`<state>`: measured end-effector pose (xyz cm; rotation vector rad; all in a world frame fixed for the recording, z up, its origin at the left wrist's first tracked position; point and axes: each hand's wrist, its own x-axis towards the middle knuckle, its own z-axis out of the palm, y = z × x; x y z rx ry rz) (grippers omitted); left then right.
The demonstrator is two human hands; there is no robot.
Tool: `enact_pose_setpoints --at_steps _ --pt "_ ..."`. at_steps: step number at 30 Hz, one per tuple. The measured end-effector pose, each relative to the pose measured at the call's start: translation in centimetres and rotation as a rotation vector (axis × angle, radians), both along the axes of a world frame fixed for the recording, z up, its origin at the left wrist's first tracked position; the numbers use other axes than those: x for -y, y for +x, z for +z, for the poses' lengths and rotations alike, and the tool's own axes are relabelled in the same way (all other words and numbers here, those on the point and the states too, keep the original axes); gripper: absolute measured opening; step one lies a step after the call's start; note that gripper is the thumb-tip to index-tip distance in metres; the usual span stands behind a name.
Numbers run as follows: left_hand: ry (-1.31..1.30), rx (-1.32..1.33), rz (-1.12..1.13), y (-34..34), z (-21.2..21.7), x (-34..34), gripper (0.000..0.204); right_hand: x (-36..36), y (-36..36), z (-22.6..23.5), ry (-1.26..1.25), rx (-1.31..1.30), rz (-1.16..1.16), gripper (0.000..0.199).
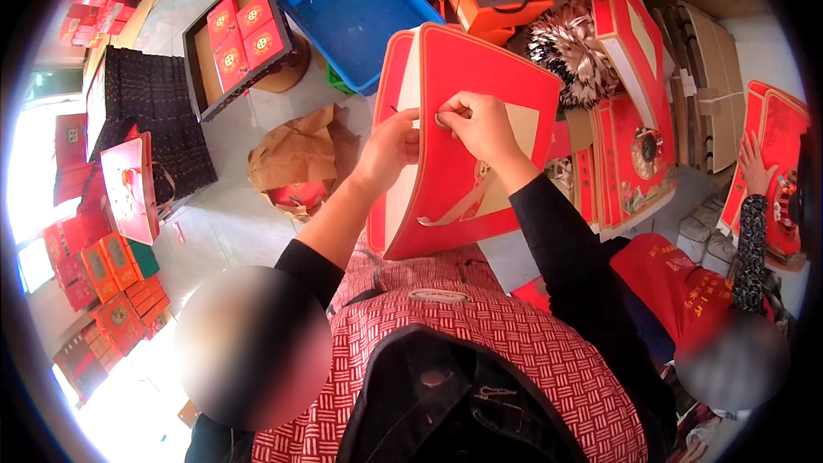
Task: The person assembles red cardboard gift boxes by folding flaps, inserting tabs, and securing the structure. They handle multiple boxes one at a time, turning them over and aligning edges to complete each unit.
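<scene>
A large red gift box (459, 189) with a cream side and a cream panel stands tilted over my lap. My left hand (390, 150) is closed against its cream side, fingers curled. A thin dark tip shows by those fingers, too small to name. At the red face, near the same edge, my right hand (476, 124) is pinched on something small that the fingers mostly hide. A pale ribbon (454, 206) hangs loose down the red face below my right hand.
Beyond the box lies a blue plastic crate (356, 13); left of it, a tray (206, 90) of red boxes. A brown paper bag (296, 154) is on the floor. Red boxes (630, 154) and a ribbon bundle (574, 43) are at right. Another person's hand (754, 167) touches a red box.
</scene>
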<state>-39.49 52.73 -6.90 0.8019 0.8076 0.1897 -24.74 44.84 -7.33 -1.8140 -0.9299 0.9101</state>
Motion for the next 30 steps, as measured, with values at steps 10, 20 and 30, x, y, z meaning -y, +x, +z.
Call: enact_pose_setpoints --at_steps 10,20,30 --pt "0.108 0.01 -0.074 2.1 -2.5 -0.6 0.024 0.5 -0.1 1.3 -0.21 -0.328 -0.045 0.026" --pt "0.002 0.119 -0.003 2.0 -0.9 0.7 0.023 1.2 1.6 2.7 -0.235 -0.322 0.225 0.024" --pt "0.349 0.057 -0.246 2.0 -0.7 1.1 0.017 -0.7 0.7 6.3 -0.458 0.385 0.3 0.054"
